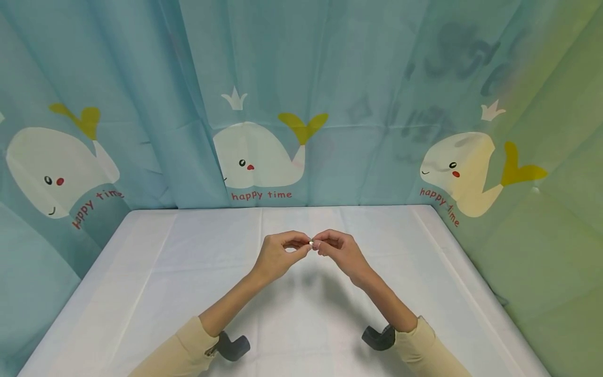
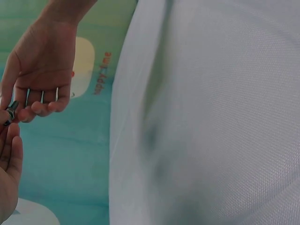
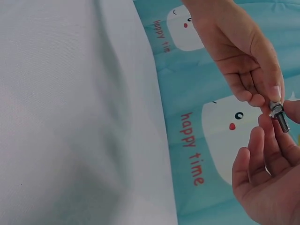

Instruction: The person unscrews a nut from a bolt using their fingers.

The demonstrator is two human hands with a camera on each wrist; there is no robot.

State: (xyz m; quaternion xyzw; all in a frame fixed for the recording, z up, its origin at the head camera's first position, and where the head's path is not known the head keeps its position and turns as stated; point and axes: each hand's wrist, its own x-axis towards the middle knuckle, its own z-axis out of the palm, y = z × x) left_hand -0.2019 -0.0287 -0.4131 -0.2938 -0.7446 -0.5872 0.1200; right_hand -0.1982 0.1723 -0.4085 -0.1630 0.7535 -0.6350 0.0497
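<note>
Both hands meet over the middle of the table around a small metal bolt (image 3: pixel 283 123). Its threaded shank sticks out between the fingers, with a hex nut (image 3: pixel 276 109) close to the head end. My left hand (image 1: pixel 279 255) pinches the head end between thumb and fingertips, partly covering it. My right hand (image 1: pixel 343 255) comes in from the other side, its thumb and forefinger pinching at the nut. In the left wrist view, the bolt (image 2: pixel 13 108) shows at the left edge between the two hands. The right hand's other fingers are loosely bent.
A white cloth covers the table (image 1: pixel 198 272). Behind it hangs a blue curtain (image 1: pixel 367 167) printed with whales, turning green along the right side. Dark curved wrist mounts (image 1: pixel 234 346) stick out inward at both sleeves, low over the table.
</note>
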